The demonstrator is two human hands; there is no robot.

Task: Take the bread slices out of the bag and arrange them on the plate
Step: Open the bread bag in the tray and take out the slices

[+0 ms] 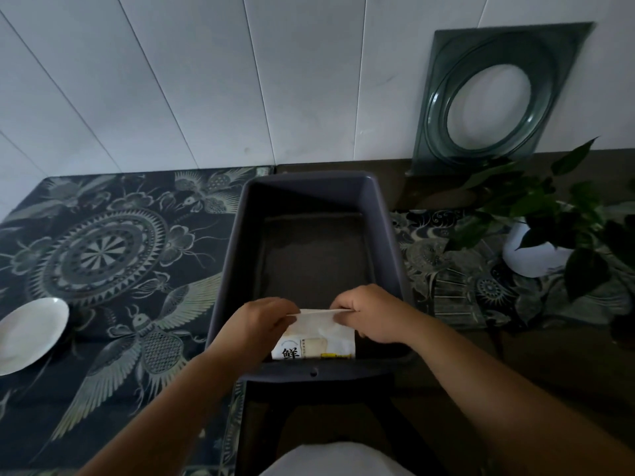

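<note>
A white bread bag [318, 338] with black and yellow print stands at the near end of a dark grey bin [237, 255]. My left hand [257, 324] pinches the left end of the bag's flat top edge. My right hand [372, 312] pinches the right end of that edge. A pale slice shows through the bag's window; no loose slices are in view. The white plate [29, 333] lies at the far left edge on the patterned cloth, with nothing on it.
The patterned dark cloth [113, 249] covers the table left of the bin. A potted plant [549, 235] in a white pot stands at the right. A green glass panel [488, 97] leans against the white wall behind it.
</note>
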